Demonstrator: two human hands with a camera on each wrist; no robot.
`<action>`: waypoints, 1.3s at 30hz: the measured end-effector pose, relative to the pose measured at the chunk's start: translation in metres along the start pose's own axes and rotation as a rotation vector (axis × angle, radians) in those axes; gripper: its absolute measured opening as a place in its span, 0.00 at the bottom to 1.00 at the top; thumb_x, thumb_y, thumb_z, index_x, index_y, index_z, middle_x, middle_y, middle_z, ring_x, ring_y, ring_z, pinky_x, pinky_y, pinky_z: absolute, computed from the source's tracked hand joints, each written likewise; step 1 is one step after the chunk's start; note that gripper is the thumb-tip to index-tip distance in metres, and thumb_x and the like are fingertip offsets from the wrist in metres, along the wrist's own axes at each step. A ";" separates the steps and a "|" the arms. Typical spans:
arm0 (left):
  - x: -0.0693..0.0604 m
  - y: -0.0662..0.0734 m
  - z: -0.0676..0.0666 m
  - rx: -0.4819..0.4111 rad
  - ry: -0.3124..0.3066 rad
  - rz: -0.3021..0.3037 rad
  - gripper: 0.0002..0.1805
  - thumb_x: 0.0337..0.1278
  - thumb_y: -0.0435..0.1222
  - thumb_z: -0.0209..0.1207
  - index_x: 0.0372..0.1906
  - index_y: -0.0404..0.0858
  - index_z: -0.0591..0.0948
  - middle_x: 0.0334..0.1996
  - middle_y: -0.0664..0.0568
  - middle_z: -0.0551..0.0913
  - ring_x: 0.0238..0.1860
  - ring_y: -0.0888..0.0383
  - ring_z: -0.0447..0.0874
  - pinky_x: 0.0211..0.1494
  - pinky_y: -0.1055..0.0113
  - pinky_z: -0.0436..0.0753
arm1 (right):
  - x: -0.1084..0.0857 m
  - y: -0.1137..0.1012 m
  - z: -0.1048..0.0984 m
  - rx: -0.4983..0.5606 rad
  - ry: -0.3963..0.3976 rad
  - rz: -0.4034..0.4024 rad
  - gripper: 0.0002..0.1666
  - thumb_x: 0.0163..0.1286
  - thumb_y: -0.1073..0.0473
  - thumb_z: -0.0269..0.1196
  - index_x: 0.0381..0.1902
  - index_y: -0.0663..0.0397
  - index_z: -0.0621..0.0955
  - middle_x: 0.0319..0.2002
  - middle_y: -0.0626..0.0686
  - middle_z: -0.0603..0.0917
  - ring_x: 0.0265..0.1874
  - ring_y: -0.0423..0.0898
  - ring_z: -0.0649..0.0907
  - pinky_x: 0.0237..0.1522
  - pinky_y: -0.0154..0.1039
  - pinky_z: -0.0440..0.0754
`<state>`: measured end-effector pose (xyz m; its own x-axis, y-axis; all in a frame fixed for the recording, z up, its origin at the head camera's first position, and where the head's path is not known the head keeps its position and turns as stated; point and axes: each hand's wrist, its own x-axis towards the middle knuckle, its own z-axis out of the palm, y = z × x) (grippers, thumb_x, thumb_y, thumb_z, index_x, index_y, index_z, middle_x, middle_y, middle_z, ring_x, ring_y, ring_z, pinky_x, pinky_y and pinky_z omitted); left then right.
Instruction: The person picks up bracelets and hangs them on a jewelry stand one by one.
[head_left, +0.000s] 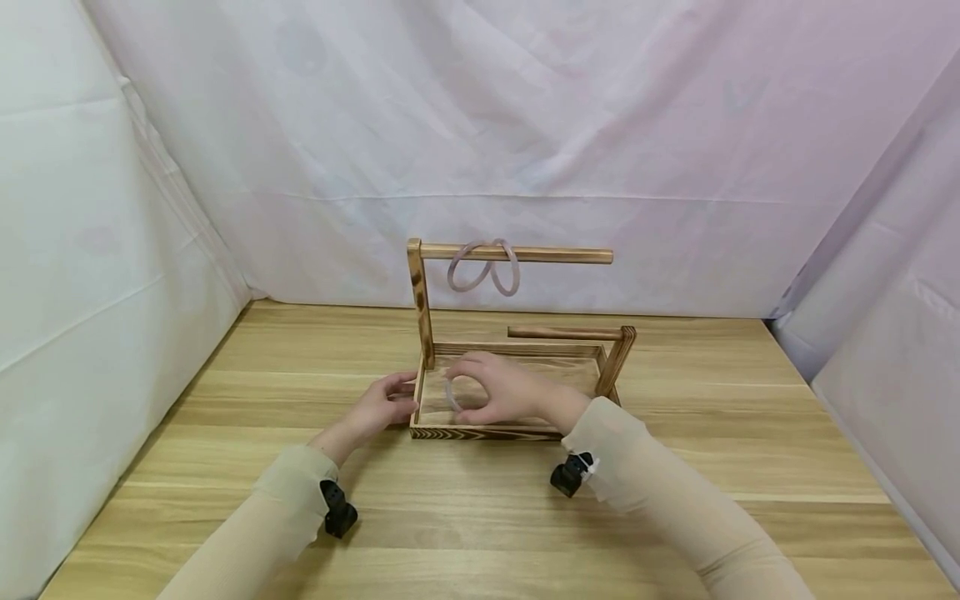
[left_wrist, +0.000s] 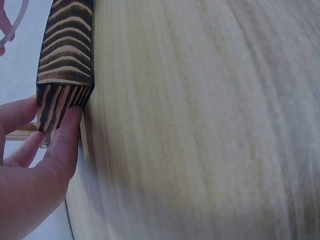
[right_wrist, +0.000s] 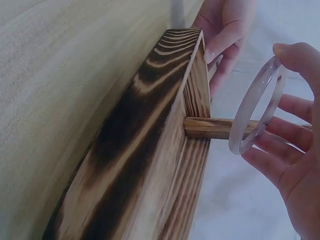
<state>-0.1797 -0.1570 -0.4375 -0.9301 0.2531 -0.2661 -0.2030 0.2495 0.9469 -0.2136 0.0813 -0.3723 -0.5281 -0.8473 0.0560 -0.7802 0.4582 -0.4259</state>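
Note:
My right hand (head_left: 506, 389) pinches a pale translucent bangle (right_wrist: 252, 95) between thumb and fingertips. It holds the bangle above the left part of a wooden tray stand (head_left: 480, 432) with dark burnt grain. At the stand's left end, my left hand (head_left: 386, 404) touches the outer side of the short wall with extended fingers, as the left wrist view also shows. Two pinkish bangles, a left one (head_left: 452, 273) and a right one (head_left: 516, 273), hang from the stand's upper bar (head_left: 566, 255), tilted against each other.
A lower bar (head_left: 566, 333) extends leftward from the right post (head_left: 617, 362). The upper bar joins the tall left post (head_left: 421, 304), its right end free. Behind the wooden table (head_left: 480, 517) hangs a white cloth (head_left: 360, 150), with more cloth at both sides.

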 end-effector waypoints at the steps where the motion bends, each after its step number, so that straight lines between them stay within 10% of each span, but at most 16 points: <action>1: 0.000 0.000 0.000 -0.001 -0.002 0.003 0.32 0.63 0.26 0.49 0.70 0.28 0.54 0.63 0.27 0.63 0.61 0.36 0.69 0.57 0.56 0.80 | -0.001 0.000 -0.001 0.009 0.006 -0.007 0.33 0.57 0.48 0.66 0.59 0.53 0.73 0.60 0.54 0.74 0.61 0.50 0.73 0.63 0.46 0.73; 39: 0.001 -0.001 0.000 -0.012 -0.001 -0.002 0.32 0.63 0.26 0.50 0.70 0.28 0.55 0.63 0.28 0.63 0.62 0.36 0.67 0.56 0.58 0.81 | -0.030 -0.004 -0.031 0.146 0.231 -0.071 0.31 0.53 0.55 0.70 0.55 0.51 0.75 0.52 0.49 0.78 0.50 0.43 0.78 0.55 0.39 0.79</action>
<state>-0.1802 -0.1567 -0.4387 -0.9293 0.2540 -0.2680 -0.2082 0.2388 0.9485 -0.2049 0.1132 -0.3440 -0.5493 -0.7844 0.2879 -0.7703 0.3418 -0.5384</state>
